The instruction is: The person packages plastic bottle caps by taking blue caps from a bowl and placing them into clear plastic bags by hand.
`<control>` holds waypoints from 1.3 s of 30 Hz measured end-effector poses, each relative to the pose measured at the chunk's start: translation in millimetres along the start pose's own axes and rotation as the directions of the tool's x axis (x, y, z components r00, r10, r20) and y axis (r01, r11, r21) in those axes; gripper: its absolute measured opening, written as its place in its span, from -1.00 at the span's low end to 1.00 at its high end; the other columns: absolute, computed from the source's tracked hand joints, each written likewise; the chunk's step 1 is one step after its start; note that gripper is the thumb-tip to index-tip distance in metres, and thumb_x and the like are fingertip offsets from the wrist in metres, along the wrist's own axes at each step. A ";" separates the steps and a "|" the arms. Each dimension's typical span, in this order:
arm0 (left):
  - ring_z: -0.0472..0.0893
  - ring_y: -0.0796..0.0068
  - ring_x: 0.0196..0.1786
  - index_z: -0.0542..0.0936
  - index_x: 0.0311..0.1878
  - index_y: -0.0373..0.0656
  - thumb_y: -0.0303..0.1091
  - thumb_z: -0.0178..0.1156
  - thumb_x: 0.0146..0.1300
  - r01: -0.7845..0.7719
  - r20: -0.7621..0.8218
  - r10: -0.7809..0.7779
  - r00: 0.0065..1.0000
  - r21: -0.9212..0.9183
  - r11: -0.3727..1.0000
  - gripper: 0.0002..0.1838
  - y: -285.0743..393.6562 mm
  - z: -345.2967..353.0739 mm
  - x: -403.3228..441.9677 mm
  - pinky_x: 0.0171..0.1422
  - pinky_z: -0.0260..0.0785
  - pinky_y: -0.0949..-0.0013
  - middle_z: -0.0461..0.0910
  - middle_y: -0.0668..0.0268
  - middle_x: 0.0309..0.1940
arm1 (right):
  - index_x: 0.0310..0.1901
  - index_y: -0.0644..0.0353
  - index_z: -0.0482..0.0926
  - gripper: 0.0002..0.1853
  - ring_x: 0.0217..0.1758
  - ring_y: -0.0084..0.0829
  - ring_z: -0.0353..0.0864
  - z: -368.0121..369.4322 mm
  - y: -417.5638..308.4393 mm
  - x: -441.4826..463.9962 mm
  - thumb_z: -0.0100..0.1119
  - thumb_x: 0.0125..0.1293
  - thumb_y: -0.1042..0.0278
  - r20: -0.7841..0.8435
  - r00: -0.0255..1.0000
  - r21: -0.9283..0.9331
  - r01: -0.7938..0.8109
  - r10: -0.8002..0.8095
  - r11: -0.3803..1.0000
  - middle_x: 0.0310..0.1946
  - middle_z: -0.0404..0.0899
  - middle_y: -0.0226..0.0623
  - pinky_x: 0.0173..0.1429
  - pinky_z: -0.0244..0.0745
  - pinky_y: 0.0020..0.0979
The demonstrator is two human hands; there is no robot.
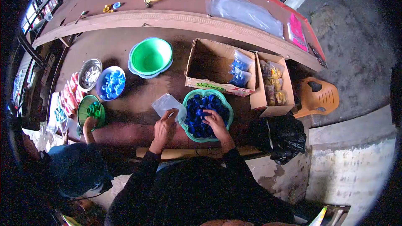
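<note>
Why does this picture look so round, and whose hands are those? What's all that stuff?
There's no robot here. A camera on someone's head looks down, so we see roughly what they see, curved at the edges. The left hand holds a clear plastic bag. The right hand is at the dark blue pieces in a wavy-edged basket; I can't tell whether it grips one. Also on the table are a green bowl and cardboard boxes. The hand at far left is another person's.
</note>
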State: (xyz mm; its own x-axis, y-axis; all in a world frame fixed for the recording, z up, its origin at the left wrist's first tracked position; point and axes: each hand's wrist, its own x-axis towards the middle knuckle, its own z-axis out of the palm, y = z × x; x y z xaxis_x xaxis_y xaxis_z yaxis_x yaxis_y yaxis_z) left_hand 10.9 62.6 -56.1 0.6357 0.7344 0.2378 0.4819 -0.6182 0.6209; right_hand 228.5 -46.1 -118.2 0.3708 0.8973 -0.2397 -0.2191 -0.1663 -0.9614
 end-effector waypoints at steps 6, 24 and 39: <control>0.60 0.11 -0.24 0.52 -0.01 -0.18 -0.59 0.00 0.00 -0.053 -0.046 0.046 0.998 -0.161 0.985 -0.58 10.3 17.0 -7.5 -0.22 0.49 0.21 0.48 0.24 0.04 | 0.06 0.19 0.39 -0.71 -0.03 -0.44 0.51 1.4 -8.3 -24.2 -0.09 0.31 0.48 -0.024 0.992 0.243 -0.116 0.126 0.963 -0.07 0.48 -0.27 0.04 0.44 -0.43; 0.56 0.04 -0.12 0.45 0.06 -0.27 -0.62 0.02 -0.05 -0.070 -0.149 0.034 0.988 -0.244 0.967 -0.51 16.1 4.0 -19.9 -0.11 0.47 0.20 0.45 0.12 0.06 | -0.16 0.26 0.52 -0.82 -0.19 -0.52 0.59 74.4 -53.2 -35.1 0.18 0.18 0.54 -0.056 0.913 -0.384 0.354 -0.404 0.853 -0.16 0.58 -0.26 -0.15 0.49 -0.51; 0.55 0.14 0.00 0.47 0.03 -0.33 -0.60 0.06 -0.03 -0.160 -0.193 0.118 0.974 -0.220 0.962 -0.55 13.8 -18.8 -16.5 0.00 0.45 0.29 0.45 0.12 0.10 | -0.05 0.12 0.47 -0.63 -0.04 -0.09 0.43 7.0 21.7 25.7 0.22 0.04 0.46 0.155 0.870 -0.883 0.334 -0.467 0.329 -0.16 0.49 -0.14 0.11 0.27 -0.15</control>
State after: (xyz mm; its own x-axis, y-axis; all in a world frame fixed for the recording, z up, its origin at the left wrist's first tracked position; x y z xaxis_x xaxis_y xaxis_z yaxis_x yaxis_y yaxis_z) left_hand -4.3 47.2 -37.4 0.5600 0.6965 0.4486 0.2293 -0.6506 0.7239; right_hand 227.0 -23.8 -144.3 0.2850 0.9221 0.2616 0.8490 -0.1162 -0.5154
